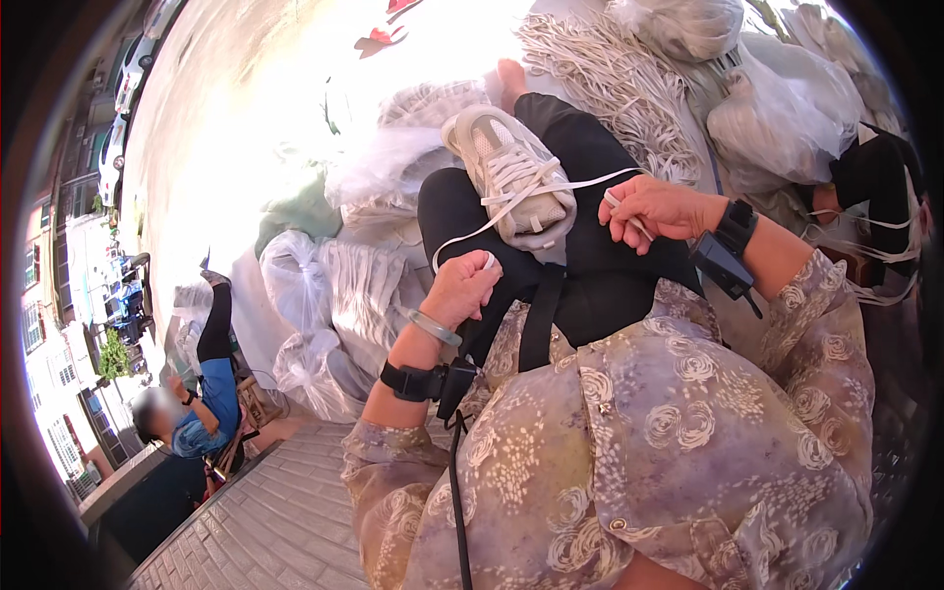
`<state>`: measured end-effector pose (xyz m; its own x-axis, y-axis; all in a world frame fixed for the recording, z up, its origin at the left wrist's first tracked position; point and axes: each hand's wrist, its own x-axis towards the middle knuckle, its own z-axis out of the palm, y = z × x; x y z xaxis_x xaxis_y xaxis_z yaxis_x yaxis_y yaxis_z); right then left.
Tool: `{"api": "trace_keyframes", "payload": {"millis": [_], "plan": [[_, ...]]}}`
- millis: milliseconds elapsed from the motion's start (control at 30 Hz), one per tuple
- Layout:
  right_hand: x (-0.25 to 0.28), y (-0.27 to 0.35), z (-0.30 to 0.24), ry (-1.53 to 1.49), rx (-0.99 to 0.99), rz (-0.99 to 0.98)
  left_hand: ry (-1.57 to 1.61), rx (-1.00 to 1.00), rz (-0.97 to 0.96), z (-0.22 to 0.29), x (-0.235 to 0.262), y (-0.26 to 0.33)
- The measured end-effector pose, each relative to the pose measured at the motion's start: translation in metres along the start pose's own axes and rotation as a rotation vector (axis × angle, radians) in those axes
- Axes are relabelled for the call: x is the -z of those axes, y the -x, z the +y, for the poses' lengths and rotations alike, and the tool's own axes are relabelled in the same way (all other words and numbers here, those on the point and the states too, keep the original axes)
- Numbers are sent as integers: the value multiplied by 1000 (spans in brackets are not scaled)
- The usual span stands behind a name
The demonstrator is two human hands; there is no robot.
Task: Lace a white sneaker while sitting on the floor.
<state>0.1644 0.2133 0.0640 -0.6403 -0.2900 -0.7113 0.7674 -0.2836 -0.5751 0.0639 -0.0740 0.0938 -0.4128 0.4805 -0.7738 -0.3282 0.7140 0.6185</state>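
A pale beige and white sneaker rests on my lap, over my black trousers. Its white shoelace is threaded through the upper, and the two long ends stretch out to either side. My left hand is closed around one end, to the left of the shoe and nearer to me. The other end runs to my right hand, whose fingers pinch it beside the shoe. Both ends are drawn fairly straight. The lace crosses over itself above the shoe's tongue.
A heap of loose white laces lies beyond my knees. Clear plastic bags stand at the far right, and more bagged white goods are at the left. One person sits farther left; another person's dark-clothed leg shows at the right.
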Motion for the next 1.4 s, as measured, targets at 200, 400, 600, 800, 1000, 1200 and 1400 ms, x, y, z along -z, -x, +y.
{"api": "trace_keyframes", "payload": {"millis": [200,400,600,800,1000,1200,1400], "plan": [[-8,-46,-3,125,66,48,-341,-276,15,30,-38,-45],[-6,-65,-11,-119,228,208,-322,-362,191,28,-43,-73],[-10,-57,-5,-211,467,193,-415,-408,206,23,-35,-76],[-13,-57,3,-42,512,266,-382,-436,189,22,-35,-78],[-21,-68,11,-122,617,372,-347,-427,187,21,-38,-75],[-24,-71,10,-53,704,469,-319,-463,188,14,-37,-79],[-26,-73,10,50,792,529,-325,-427,164,20,-39,-76]]}}
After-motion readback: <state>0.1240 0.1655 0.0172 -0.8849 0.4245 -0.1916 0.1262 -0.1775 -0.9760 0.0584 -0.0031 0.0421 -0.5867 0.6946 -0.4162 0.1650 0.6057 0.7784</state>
